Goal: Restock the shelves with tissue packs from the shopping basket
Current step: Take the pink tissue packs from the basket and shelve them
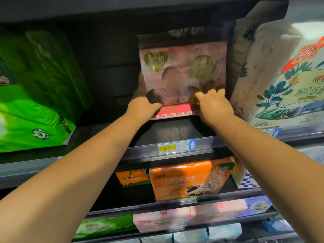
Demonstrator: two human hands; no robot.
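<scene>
A pink tissue pack [182,71] with gold heart marks and a clear plastic top stands upright deep on the upper shelf [175,135]. Both my hands hold it at its bottom edge. My left hand [142,106] grips the lower left corner, its fingers hidden behind the pack. My right hand [214,106] grips the lower right edge with fingers curled over the front. The shopping basket is out of view.
Green tissue packs [35,95] fill the shelf's left side and a tall white pack with leaf print [280,71] stands at the right. A 9.90 price tag [167,148] sits on the shelf rail. Orange packs [191,179] and pink packs [189,214] lie on lower shelves.
</scene>
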